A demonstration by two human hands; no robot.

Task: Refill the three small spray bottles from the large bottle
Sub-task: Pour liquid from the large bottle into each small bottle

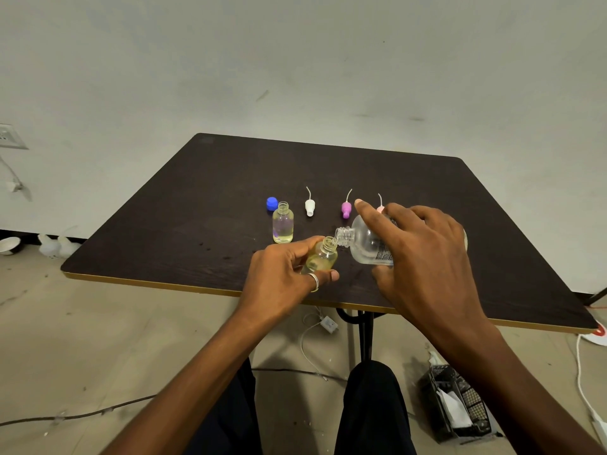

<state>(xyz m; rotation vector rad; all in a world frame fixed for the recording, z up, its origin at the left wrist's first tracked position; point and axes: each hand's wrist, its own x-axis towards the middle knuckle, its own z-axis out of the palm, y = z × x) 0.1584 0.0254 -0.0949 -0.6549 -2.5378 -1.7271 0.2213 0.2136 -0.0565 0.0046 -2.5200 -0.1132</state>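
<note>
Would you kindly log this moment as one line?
step: pour | left hand: holds small bottle | right hand: holds large bottle tilted

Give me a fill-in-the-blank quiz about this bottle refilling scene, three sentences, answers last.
1. The right hand tilts the large bottle toward the small bottle gripped by the left hand, which wears a ____.
2. The loose cap beside the standing bottle is ____.
3. The spray top nearest the standing bottle is ____.
Answers: ring; blue; white.

Lighting even, moderately dim, soft; faint shadows under the table (460,198). Wide-angle bending at frame edges; focus fair.
</note>
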